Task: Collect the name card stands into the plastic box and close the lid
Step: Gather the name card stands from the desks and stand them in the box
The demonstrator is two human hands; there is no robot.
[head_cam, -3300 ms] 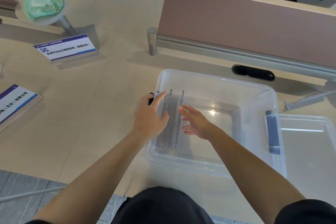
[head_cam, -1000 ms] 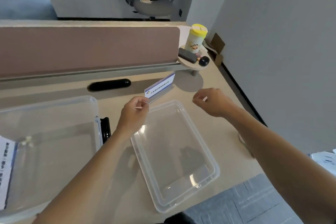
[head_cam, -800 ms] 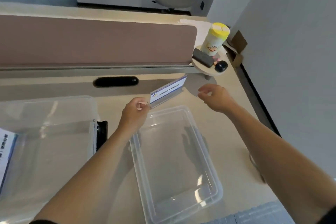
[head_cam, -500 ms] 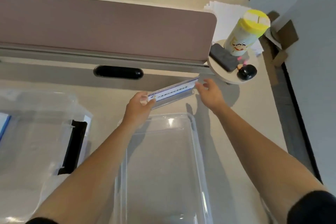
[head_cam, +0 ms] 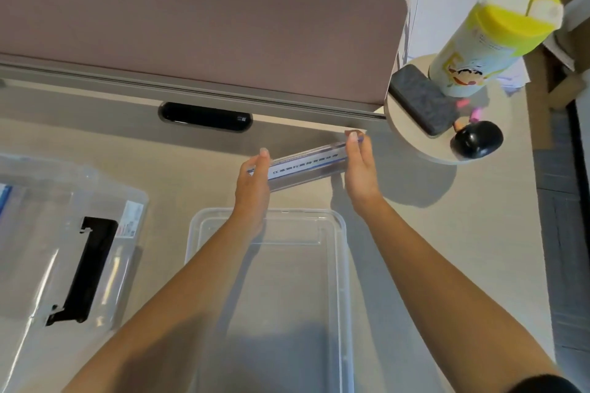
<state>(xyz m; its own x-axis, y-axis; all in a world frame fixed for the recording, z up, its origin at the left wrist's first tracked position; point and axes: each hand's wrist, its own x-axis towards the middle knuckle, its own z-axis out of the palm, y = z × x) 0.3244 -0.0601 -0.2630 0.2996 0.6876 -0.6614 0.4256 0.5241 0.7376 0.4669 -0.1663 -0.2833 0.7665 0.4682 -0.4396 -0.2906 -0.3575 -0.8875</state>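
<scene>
Name card stand, a long clear acrylic bar with a white and blue printed insert, sits slanted between the two hands. It is just beyond the far rim of the lid and near the foot of the mauve desk divider. Whether it rests on the tabletop or is lifted clear of it I cannot tell.

The left hand meets its left end and the right hand its right end. The fingers are straight and the palms face each other, so the grip is a squeeze along the length from flat hands rather than a pinch. By its look the stand is light, rigid and slick. It could slip from end pressure alone and chip or scratch if dropped. A surer hold would be fingers under the base and a thumb over the top edge, near both ends.

The clear lid lies on the tabletop under the forearms. The plastic box, with its black latch, sits to the left, well apart from the stand. To the right, a round side shelf carries a yellow-capped canister and a black eraser block.
</scene>
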